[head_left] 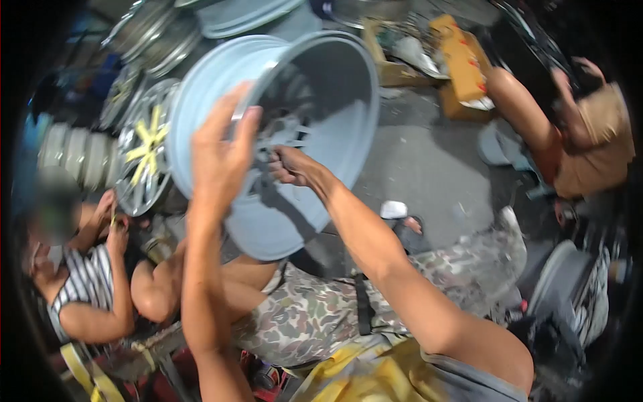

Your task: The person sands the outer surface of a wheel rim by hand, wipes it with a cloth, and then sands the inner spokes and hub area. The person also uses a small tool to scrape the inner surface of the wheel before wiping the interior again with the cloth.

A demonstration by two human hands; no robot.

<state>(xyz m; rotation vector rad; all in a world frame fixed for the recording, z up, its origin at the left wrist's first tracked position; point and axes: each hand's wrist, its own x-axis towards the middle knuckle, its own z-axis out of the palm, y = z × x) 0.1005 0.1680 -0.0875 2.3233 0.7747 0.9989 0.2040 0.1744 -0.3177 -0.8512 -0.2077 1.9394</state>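
A large light-blue-grey wheel rim [345, 124] stands tilted in front of me, its hollow barrel facing me and its spokes deep inside. My left hand [221, 151] is at the near-left lip, fingers along the outside and thumb over the edge, gripping it. Inside the barrel, near the spokes, my right hand [293, 166] is closed in a fist; whatever it may hold is hidden. A camouflage cloth [308, 315] covers my lap below the rim.
At left, a seated person in a striped top [90, 281] works with both hands beside a spoked wheel with yellow tape [144, 151]. Another person [589, 141] sits at right near a cardboard box [462, 67]. Another wheel rim [556, 281] lies at lower right.
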